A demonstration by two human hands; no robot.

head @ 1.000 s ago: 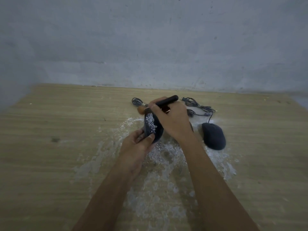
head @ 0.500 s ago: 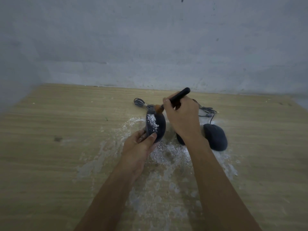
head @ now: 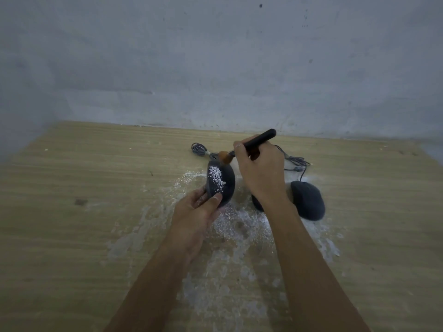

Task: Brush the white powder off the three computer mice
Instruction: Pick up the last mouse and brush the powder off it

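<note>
Head view: the left hand (head: 194,212) pinched a raised mouse (head: 226,188) by its near end, powder (head: 215,176) streaking its top. The right hand (head: 261,174) gripped a brush (head: 257,140), bristles at the mouse's far edge. A second mouse (head: 308,200) lay right; wide table (head: 96,188) stretched left.

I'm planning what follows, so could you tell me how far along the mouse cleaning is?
The rightmost mouse looks powder-free. The left hand holds a second mouse bearing a white patch, the right hand's brush at its far end. The third mouse, behind the right wrist, is mostly hidden.
</note>
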